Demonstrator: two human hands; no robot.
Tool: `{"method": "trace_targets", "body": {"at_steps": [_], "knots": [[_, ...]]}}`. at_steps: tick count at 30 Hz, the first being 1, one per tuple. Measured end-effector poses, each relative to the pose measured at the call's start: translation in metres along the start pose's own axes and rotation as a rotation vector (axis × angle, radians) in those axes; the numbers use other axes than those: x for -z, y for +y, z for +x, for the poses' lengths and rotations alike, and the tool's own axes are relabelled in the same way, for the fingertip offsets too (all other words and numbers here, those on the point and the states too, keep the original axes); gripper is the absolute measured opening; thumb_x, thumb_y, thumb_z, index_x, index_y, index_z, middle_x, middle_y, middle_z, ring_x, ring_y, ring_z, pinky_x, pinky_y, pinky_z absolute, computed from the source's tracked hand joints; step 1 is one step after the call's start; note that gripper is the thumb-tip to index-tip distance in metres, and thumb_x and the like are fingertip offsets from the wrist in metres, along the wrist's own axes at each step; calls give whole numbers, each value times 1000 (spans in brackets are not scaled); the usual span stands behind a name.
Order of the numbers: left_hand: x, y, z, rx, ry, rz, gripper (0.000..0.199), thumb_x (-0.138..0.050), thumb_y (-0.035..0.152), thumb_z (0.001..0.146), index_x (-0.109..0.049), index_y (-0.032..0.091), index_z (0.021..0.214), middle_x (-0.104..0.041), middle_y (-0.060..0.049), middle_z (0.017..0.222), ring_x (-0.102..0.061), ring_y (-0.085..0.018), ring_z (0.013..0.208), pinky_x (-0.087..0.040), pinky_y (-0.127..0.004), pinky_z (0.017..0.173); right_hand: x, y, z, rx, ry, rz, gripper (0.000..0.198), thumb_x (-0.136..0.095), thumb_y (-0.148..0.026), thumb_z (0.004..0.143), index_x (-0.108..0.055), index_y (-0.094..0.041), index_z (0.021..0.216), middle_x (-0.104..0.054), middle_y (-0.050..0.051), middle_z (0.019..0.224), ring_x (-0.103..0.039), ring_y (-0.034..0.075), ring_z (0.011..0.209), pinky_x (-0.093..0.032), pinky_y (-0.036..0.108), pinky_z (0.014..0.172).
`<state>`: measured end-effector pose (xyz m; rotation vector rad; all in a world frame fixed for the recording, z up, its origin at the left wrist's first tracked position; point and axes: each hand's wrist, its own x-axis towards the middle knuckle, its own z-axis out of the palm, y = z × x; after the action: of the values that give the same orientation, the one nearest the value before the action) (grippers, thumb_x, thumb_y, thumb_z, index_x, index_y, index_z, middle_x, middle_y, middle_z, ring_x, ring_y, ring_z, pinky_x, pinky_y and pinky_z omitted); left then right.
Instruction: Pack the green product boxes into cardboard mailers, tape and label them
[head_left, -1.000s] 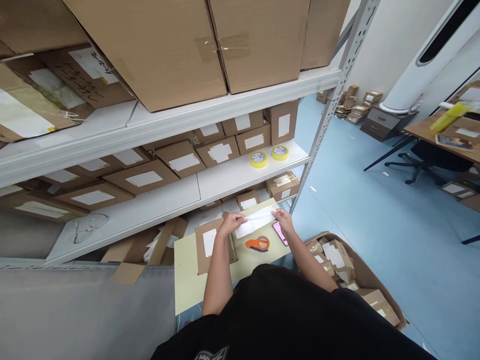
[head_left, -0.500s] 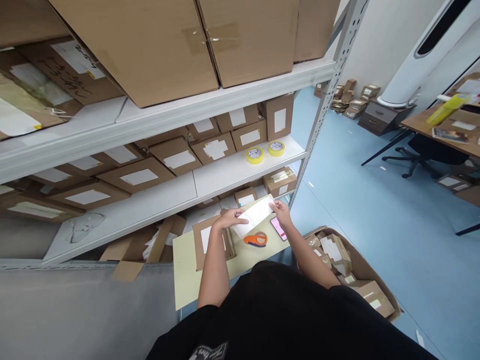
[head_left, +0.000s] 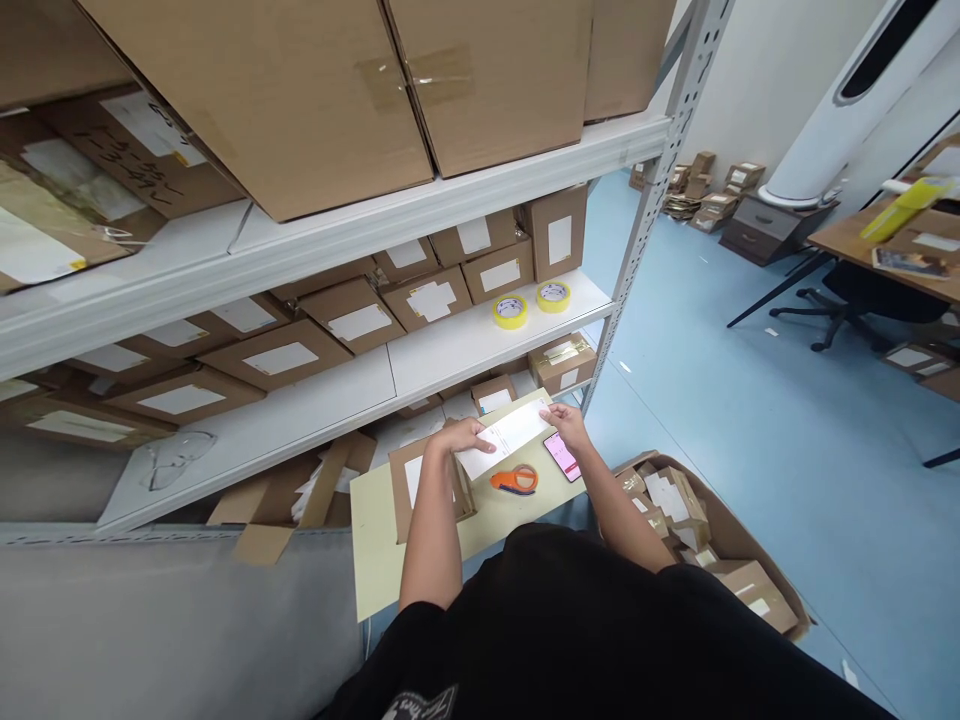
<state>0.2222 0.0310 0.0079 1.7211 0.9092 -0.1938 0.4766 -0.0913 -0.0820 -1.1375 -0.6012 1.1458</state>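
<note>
Between my two hands is a white paper slip (head_left: 517,428) with faint print, held tilted above a pale yellow table (head_left: 375,570). My left hand (head_left: 463,437) pinches its left end, thumb on top. At the right end, my right hand (head_left: 566,424) grips the slip's corner between thumb and fingers. An orange tape dispenser (head_left: 516,481) lies on the table just below the slip. Beside my right wrist rests a phone (head_left: 562,457) with a pinkish lit screen. Partly hidden by my left forearm is a cardboard box (head_left: 403,500) with a white label.
In front stands a metal shelf (head_left: 480,345) holding labelled cardboard boxes, two yellow tape rolls (head_left: 510,311) and clear safety glasses (head_left: 178,460). A large open carton (head_left: 750,530) full of small parcels sits at my right. Farther right are a desk (head_left: 862,240) and a chair.
Both hands keep hold of the paper slip, whose left end has shifted slightly left and down. The view has moved a little; the other things stay in place.
</note>
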Motion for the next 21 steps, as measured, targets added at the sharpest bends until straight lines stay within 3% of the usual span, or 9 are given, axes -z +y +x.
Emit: {"method": "trace_targets", "body": {"at_steps": [6,9,12,15,21], "knots": [[0,-3,-3,-12,66,29,26,-88,38,58,-82,20,76,-80,-1,80,-70,-23,71,-49,-28,64,-4,2,-2,32,-6,17,36,-90,-54,65,-72,-24,73,-74,1,74,-66,20,67,-54,35,69],[-1,-5,-9,-55,120,31,28,-87,39,61,-82,20,81,-80,-1,85,-70,-24,77,-49,-29,66,0,-3,-6,-18,-103,-10,36,-90,-50,64,-70,-24,80,-72,0,74,-67,21,69,-55,34,67],[-3,-2,-14,-94,43,15,33,-86,38,64,-81,22,92,-81,-1,97,-72,-25,89,-51,-29,76,4,-8,-8,-69,-236,-40,39,-89,-48,66,-70,-23,89,-73,0,76,-69,22,73,-55,33,69],[-6,5,-18,-120,-28,-3,37,-86,41,66,-80,22,97,-80,-3,100,-71,-26,92,-51,-30,79,2,-7,-9,-29,-247,-59,38,-84,-53,74,-71,-21,89,-75,1,83,-69,21,76,-54,32,71],[-20,10,-23,-233,190,-72,41,-76,58,79,-77,17,86,-73,-3,84,-62,-20,76,-46,-27,68,-7,2,-13,-56,-179,-9,44,-83,-60,74,-74,-20,91,-77,4,83,-69,22,75,-52,32,68]]}}
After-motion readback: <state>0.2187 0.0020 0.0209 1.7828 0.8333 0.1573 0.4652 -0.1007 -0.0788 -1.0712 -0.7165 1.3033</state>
